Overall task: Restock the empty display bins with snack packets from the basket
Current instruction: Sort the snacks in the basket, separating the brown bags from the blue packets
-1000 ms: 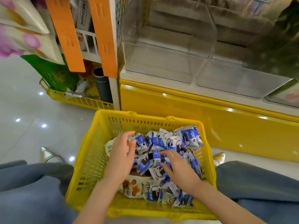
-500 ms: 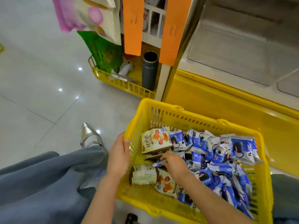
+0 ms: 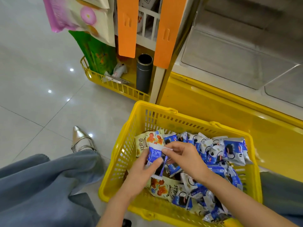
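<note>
We hold one small blue-and-white foil snack packet (image 3: 155, 155) low in the frame, just left of centre, over the left part of the yellow slotted plastic basket (image 3: 193, 119). Our left grip (image 3: 141, 174) wraps the packet from below with the thumb across its face. Our right grip (image 3: 185, 159) pinches its crimped white top edge between thumb and forefinger, so both are clenched on the same packet.

The other blue-and-white packets (image 3: 229, 149) lie heaped in the right half of the basket. Two cream packets printed in orange (image 3: 152, 140) lie beside and beneath our hands. The clear plastic display bins (image 3: 229, 51) sit in the upper right of the frame, above a glossy yellow cabinet front (image 3: 213, 102), and look bare.

We judge the packet light, soft and crinkly, with a slick film and contents that hard squeezing could crush. It is best taken round its body with loose fingers, or by the flat crimped seam. A handful could go together, though slick packets may slide out of it.
</note>
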A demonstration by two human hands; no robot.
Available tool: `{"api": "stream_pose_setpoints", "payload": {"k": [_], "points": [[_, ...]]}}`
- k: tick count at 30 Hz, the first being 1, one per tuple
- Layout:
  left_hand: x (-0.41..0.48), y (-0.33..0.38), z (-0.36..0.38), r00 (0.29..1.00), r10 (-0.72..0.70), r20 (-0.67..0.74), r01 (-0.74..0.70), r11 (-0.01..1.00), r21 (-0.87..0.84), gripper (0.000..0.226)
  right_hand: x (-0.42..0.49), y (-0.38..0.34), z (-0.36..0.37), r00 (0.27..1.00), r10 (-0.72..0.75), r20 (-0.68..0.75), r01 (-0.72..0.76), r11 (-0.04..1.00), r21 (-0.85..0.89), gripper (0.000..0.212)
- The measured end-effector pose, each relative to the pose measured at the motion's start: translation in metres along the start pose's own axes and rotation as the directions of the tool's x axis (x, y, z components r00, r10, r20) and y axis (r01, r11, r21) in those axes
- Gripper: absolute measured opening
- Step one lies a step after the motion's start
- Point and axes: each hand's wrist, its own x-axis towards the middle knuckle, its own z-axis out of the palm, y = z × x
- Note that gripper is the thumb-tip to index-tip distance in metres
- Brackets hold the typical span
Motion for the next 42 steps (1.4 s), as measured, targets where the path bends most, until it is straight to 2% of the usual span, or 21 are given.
{"api": "stream_pose_setpoints", "payload": {"k": [3,4,6,10,12,15,18,20,24,27,30,34,37,39,41,42], "points": [[0.004,0.0,0.0,0.998,0.051,-0.023,-0.051,0.999,0.017,0.029,0.004,0.006,-0.002,0.991,0.0,-0.132,0.01,0.997,0.072,0.015],[0.005,0.0,-0.002,0.997,0.055,-0.056,-0.055,0.998,0.008,0.027,0.007,0.014,-0.004,0.982,0.011,-0.188,-0.003,0.999,0.041,0.015],[0.006,-0.002,-0.007,0.991,0.032,-0.133,-0.035,0.999,-0.021,0.025,0.014,0.038,-0.011,0.967,0.06,-0.248,-0.1,0.984,-0.15,0.013],[0.009,-0.006,-0.012,0.97,-0.011,-0.242,0.008,1.0,-0.011,0.022,0.018,0.095,-0.016,0.944,0.29,-0.159,-0.331,0.796,-0.508,0.028],[0.01,-0.009,-0.012,0.967,-0.011,-0.254,0.008,1.0,-0.014,0.023,0.018,0.11,-0.009,0.928,0.341,-0.147,-0.356,0.701,-0.618,0.034],[0.012,-0.011,-0.011,0.961,-0.006,-0.278,0.01,1.0,0.013,0.023,0.022,0.118,0.006,0.91,0.386,-0.15,-0.375,0.616,-0.692,0.054],[0.015,-0.013,-0.011,0.953,-0.031,-0.3,0.035,0.999,0.01,0.022,0.028,0.121,0.014,0.876,0.452,-0.166,-0.452,0.651,-0.61,0.073],[0.016,-0.016,-0.011,0.949,-0.042,-0.314,0.051,0.999,0.02,0.022,0.03,0.12,0.014,0.858,0.486,-0.167,-0.49,0.676,-0.55,0.076],[0.018,-0.026,-0.01,0.939,-0.074,-0.336,0.091,0.995,0.037,0.023,0.026,0.111,0.009,0.888,0.425,-0.174,-0.453,0.748,-0.485,0.045],[0.02,-0.034,-0.007,0.928,-0.176,-0.329,0.153,0.984,-0.095,0.018,0.02,0.094,0.003,0.925,0.31,-0.221,-0.378,0.817,-0.436,0.02],[0.021,-0.038,-0.004,0.904,-0.302,-0.304,0.238,0.944,-0.23,0.013,0.014,0.071,-0.003,0.949,0.231,-0.216,-0.292,0.9,-0.323,0.021],[0.021,-0.035,0.0,0.905,-0.32,-0.28,0.264,0.939,-0.22,0.014,0.006,0.04,-0.009,0.969,0.194,-0.154,-0.216,0.966,-0.143,0.003],[0.021,-0.033,-0.004,0.901,-0.32,-0.292,0.242,0.931,-0.273,0.013,0.005,0.026,-0.014,0.977,0.211,-0.017,-0.211,0.977,-0.019,0.006],[0.019,-0.028,-0.008,0.932,-0.33,-0.148,0.271,0.909,-0.317,0.018,0.007,0.021,-0.014,0.972,0.225,0.061,-0.227,0.974,0.026,0.009],[0.018,-0.024,-0.009,0.955,-0.292,0.054,0.292,0.891,-0.347,0.039,0.011,0.021,-0.01,0.968,0.238,0.077,-0.241,0.97,0.029,0.013],[0.018,-0.022,-0.008,0.957,-0.275,0.098,0.291,0.891,-0.349,0.051,0.013,0.022,-0.007,0.969,0.236,0.072,-0.239,0.97,0.036,0.013]]}}
